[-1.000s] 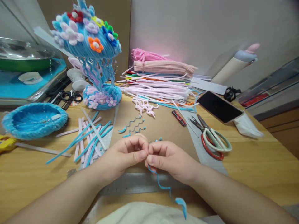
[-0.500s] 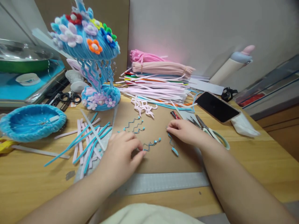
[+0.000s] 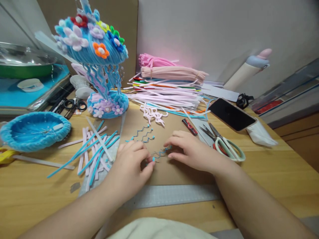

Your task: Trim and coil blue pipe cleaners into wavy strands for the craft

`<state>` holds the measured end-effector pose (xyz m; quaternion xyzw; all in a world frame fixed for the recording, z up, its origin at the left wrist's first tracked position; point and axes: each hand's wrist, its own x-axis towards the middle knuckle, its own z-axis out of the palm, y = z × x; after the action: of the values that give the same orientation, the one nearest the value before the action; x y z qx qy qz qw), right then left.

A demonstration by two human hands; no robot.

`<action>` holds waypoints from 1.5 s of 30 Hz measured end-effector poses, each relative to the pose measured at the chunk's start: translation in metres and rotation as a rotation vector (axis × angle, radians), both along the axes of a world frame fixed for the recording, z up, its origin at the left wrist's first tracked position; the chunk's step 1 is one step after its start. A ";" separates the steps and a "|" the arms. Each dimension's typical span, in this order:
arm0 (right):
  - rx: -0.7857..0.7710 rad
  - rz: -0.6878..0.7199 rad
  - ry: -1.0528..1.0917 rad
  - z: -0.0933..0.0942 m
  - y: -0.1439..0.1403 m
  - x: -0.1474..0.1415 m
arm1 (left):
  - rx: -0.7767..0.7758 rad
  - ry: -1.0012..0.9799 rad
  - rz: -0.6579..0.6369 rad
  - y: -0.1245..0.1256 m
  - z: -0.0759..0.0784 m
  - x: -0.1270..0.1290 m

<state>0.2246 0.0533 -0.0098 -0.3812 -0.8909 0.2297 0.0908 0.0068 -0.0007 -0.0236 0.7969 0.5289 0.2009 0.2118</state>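
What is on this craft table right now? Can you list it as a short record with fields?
Left hand: fingertips on one end of a wavy blue wire
Right hand: fingertips at the wire's other end
Surface: brown card on a wooden table
Right of hands: scissors, phone
Left of hands: loose blue and pink stems, blue bowl
Behind: blue flower ornament, stacked stems

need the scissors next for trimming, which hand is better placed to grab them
Right. The right hand lies beside the scissors, just to their left, on the same side of the brown board. The left hand pinches the wavy blue wire, farther away.
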 end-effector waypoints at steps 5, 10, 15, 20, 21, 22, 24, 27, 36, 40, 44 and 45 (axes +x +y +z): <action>0.027 0.022 -0.025 -0.005 0.003 -0.005 | -0.121 -0.165 0.042 0.002 0.000 -0.001; -0.148 -0.078 0.089 -0.009 0.003 -0.002 | -0.082 -0.067 0.020 0.003 0.001 -0.002; -0.265 -0.130 0.180 -0.013 0.003 -0.001 | -0.072 -0.008 -0.038 0.004 0.001 -0.003; -0.272 -0.147 0.201 -0.013 0.002 -0.005 | -0.051 0.046 -0.076 0.004 0.000 -0.003; -0.264 -0.146 0.197 -0.012 0.002 -0.005 | -0.046 0.058 -0.071 0.003 0.000 -0.003; -0.254 -0.151 0.187 -0.011 0.001 -0.005 | -0.042 0.067 -0.066 0.003 0.000 -0.003; -0.241 -0.173 0.157 -0.009 0.001 -0.004 | -0.042 0.084 -0.070 0.002 0.000 -0.003; -0.261 -0.187 0.123 -0.009 0.002 -0.004 | -0.050 0.102 -0.090 0.002 0.000 -0.004; -0.209 -0.128 0.053 -0.007 0.000 -0.002 | -0.046 0.102 -0.154 0.002 0.001 -0.003; -0.226 -0.052 -0.042 0.000 -0.001 0.008 | -0.053 0.125 -0.153 0.001 0.002 -0.003; -0.233 0.042 -0.141 0.001 0.000 0.012 | -0.054 0.151 -0.153 0.001 0.000 -0.003; -0.227 0.057 -0.149 0.000 0.000 0.011 | -0.057 0.156 -0.157 0.001 0.000 -0.003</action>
<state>0.2357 0.0530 -0.0097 -0.3794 -0.8740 0.3026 -0.0261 0.0040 -0.0001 -0.0232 0.8427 0.4853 0.1062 0.2076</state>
